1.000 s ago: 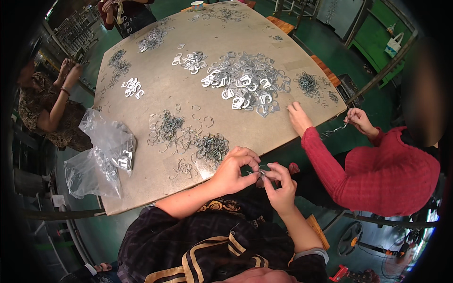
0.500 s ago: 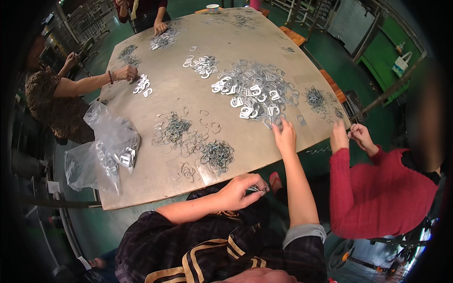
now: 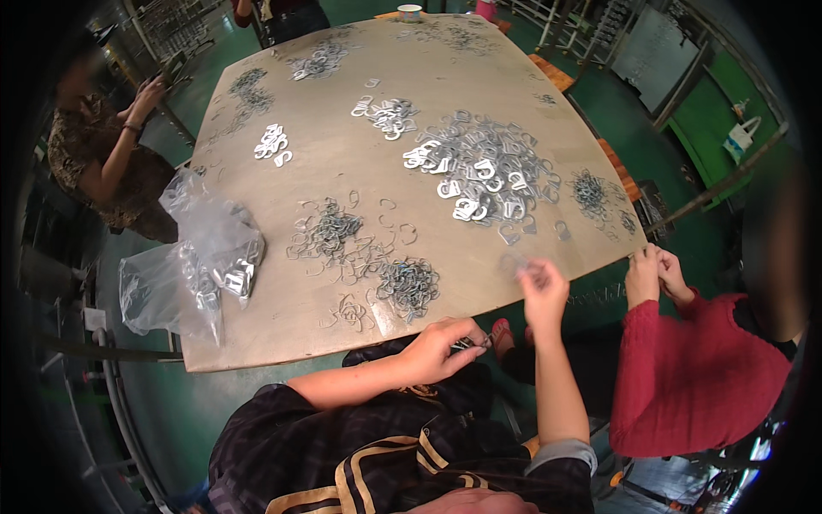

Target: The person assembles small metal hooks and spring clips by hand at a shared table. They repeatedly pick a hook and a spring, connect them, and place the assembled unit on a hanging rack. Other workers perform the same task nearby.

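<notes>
My left hand (image 3: pixel 445 349) is closed at the table's front edge, its fingers round several small metal wire clips (image 3: pixel 463 343). My right hand (image 3: pixel 545 289) is raised over the front edge, to the right of the left hand, and pinches a flat D-shaped metal ring (image 3: pixel 512 264) smeared by motion. Beyond it spreads a large heap of flat silver D-shaped rings (image 3: pixel 488 163). Nearer my left hand lies a dense pile of bent wire clips (image 3: pixel 408 286), with a looser pile of wire clips (image 3: pixel 336 230) behind it.
A clear plastic bag (image 3: pixel 210 231) with shiny metal pieces lies on the table's left edge. Smaller piles of rings (image 3: pixel 272 144) and clips (image 3: pixel 589 193) are scattered about. A co-worker in a red sweater (image 3: pixel 685 368) stands close on my right; another in a patterned top (image 3: pixel 103 163) stands at left.
My right hand has drawn back from the heap toward me with a flat ring. The left hand stays nearly still. The co-workers at left and far side have withdrawn their hands from the piles.
</notes>
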Tool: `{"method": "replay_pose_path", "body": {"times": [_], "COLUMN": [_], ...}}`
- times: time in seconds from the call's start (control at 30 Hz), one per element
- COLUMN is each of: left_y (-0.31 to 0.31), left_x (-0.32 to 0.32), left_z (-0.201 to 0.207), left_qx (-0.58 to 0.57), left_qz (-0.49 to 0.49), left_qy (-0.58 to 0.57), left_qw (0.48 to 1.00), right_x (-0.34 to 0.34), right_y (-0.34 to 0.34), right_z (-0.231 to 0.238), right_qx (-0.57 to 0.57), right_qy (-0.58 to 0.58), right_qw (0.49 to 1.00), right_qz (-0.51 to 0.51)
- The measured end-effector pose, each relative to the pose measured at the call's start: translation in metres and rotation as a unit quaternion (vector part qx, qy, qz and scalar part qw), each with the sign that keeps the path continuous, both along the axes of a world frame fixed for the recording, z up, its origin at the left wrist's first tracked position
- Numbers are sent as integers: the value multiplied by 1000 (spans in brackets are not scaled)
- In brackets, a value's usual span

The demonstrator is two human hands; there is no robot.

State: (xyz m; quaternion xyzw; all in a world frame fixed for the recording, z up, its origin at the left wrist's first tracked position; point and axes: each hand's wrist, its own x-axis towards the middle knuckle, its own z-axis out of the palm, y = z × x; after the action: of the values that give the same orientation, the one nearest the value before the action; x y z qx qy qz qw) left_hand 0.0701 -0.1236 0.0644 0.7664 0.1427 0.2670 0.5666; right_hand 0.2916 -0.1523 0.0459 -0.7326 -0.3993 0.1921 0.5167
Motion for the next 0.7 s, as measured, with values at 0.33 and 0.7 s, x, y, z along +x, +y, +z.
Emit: {"method": "replay_pose_path", "body": {"times": [0.33,0.7], "left_y": [-12,136], "left_x": [6,-20], "left_z": [15,-21], "left_qx": [67,273], "left_qz": [72,279], "left_qy": [4,186], "left_qw": [995,901], "right_x": [-72,-74], "right_y": [-72,-85], "right_z": [39,40], "right_qx": [95,102], "right_qy": [209,-5], "right_qw": [970,993], "right_qz": [78,59]}}
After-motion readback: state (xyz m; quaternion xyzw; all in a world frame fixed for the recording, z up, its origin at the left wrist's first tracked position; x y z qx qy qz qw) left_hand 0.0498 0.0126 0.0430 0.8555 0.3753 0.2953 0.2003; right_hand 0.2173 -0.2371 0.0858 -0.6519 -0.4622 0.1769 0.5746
